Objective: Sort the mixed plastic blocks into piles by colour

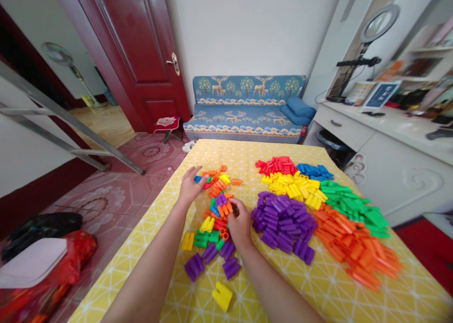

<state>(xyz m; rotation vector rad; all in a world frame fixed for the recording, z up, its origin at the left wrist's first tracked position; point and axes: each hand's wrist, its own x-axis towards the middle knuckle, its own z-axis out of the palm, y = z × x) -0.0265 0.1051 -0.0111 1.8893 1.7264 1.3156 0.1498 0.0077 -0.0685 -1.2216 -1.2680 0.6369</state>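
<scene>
My left hand (190,187) is over the far left end of a mixed pile, thumb and fingers apart around a blue plastic building piece (197,178). The thumb covers part of a red piece beside it. My right hand (239,223) is at the pile's right side, fingers closed at the edge of an orange building piece (225,209); the fingertips are partly hidden. A purple piece (221,199) lies against that orange one. Green pieces (206,238), yellow pieces (207,224) and purple pieces (194,266) are scattered between my forearms, with a notched yellow piece (222,295) nearest me.
Sorted heaps lie on the right of the yellow tablecloth (283,292): red (276,165), blue (314,171), yellow (295,187), purple (283,221), green (354,207) and orange (356,243). Behind the table stands a blue sofa (244,115). A white desk (399,139) borders the right.
</scene>
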